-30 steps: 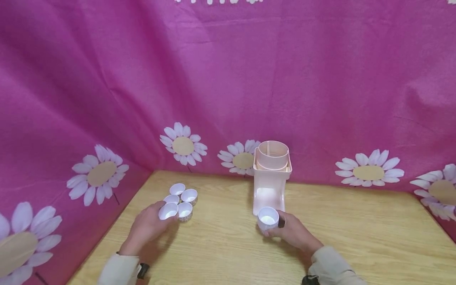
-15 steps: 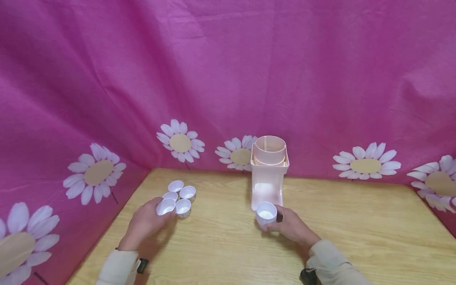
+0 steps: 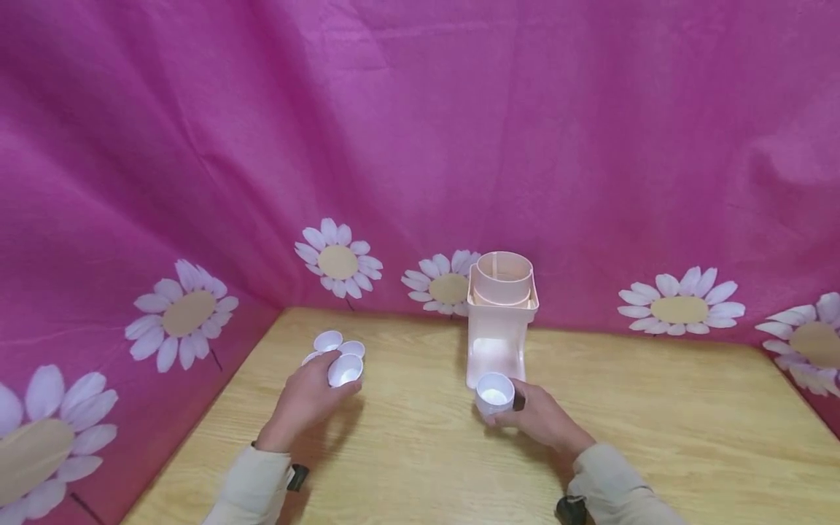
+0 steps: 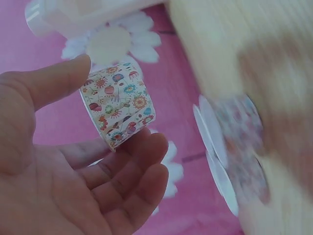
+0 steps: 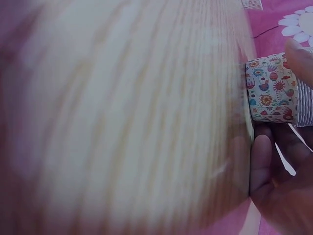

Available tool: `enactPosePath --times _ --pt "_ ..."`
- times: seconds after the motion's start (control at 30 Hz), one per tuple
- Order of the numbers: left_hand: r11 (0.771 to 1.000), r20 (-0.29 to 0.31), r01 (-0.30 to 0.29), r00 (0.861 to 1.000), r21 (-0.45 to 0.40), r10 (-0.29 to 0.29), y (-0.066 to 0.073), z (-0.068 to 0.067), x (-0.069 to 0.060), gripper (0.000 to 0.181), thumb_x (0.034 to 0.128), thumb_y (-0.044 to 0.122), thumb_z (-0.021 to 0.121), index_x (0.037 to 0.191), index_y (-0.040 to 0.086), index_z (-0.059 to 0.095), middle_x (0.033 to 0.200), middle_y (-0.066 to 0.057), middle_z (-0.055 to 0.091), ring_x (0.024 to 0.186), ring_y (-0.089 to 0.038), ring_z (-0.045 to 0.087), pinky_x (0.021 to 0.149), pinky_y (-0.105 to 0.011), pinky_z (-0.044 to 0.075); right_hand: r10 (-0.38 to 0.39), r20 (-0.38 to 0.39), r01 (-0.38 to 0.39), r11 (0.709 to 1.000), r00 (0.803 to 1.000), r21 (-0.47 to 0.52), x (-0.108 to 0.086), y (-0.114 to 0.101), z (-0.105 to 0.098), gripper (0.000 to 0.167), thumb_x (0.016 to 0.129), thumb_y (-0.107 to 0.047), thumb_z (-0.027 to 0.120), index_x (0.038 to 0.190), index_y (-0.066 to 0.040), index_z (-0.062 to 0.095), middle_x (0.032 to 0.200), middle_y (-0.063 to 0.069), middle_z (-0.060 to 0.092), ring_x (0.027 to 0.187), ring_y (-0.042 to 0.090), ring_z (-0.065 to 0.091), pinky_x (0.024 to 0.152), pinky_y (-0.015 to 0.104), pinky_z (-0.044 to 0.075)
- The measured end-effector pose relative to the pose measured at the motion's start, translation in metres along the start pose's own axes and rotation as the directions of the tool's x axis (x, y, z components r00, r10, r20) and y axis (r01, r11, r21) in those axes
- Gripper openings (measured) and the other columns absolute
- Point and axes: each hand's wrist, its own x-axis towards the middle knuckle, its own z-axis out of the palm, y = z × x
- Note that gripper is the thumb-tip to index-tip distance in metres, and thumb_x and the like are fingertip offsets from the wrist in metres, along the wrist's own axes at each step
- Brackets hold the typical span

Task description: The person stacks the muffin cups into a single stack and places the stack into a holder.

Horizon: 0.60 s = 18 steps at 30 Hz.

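My left hand (image 3: 308,397) holds a white-lined paper baking cup (image 4: 120,103) with a colourful flower print, between thumb and fingers. In the left wrist view this cup is tilted and clear of the table. Beyond the hand, more printed paper cups (image 3: 328,341) stand close together on the table, partly hidden by the hand and held cup. My right hand (image 3: 541,415) grips a similar paper cup (image 5: 271,90) low over the table. Several ridged rims at its mouth look like nested cups. Right behind it stands a pale pink plastic holder (image 3: 499,321) with a round tube on top.
The wooden table (image 3: 407,445) reaches back to a magenta cloth (image 3: 564,146) with daisy prints, which hangs behind and along the left side. The pink holder stands near the back edge, right of the group of cups.
My left hand has moved right and slightly away with its paper cup, now in front of the other cups. My right hand and its cup stay by the pink holder.
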Motion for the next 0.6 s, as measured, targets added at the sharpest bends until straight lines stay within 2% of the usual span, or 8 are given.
enactPosePath --times 0.17,0.37,0.5,0.6 --pt "0.998 -0.006 -0.046 0.999 -0.040 0.046 0.024 0.013 0.004 0.051 0.0785 0.031 0.078 0.120 0.004 0.065 0.113 -0.011 0.071 0.099 -0.030 0.066 0.083 -0.046 0.052 0.003 0.001 -0.003 1.000 1.000 0.014 -0.002 0.003 0.002 0.065 0.073 -0.023 0.086 0.130 -0.007 0.062 0.118 0.007 0.071 0.114 0.024 0.061 0.105 0.054 0.042" --pt "0.993 0.036 -0.092 0.995 -0.077 0.095 0.052 0.027 0.009 0.049 0.0770 0.031 0.079 0.118 0.008 0.066 0.110 -0.009 0.072 0.097 -0.025 0.066 0.080 -0.041 0.051 0.021 0.010 -0.021 0.999 1.000 0.032 -0.003 0.003 0.004 0.063 0.073 -0.025 0.087 0.129 -0.009 0.063 0.115 0.004 0.071 0.109 0.019 0.060 0.101 0.047 0.045" --pt "0.983 0.072 -0.153 0.984 -0.097 0.160 0.073 0.035 0.017 0.056 0.0774 0.033 0.079 0.124 0.007 0.064 0.119 -0.012 0.070 0.105 -0.029 0.066 0.085 -0.045 0.052 0.033 -0.004 -0.033 0.999 0.999 0.036 0.000 0.001 0.003 0.064 0.072 -0.025 0.087 0.129 -0.010 0.063 0.113 0.003 0.071 0.106 0.017 0.060 0.095 0.041 0.048" --pt "0.972 0.092 -0.211 0.971 -0.106 0.221 0.087 0.040 0.024 0.058 0.0777 0.033 0.080 0.126 0.006 0.062 0.123 -0.013 0.068 0.110 -0.030 0.064 0.091 -0.047 0.052 0.028 -0.012 -0.028 0.999 1.000 0.027 0.002 -0.001 0.002 0.062 0.071 -0.023 0.087 0.127 -0.009 0.064 0.111 0.003 0.071 0.103 0.017 0.059 0.092 0.037 0.047"
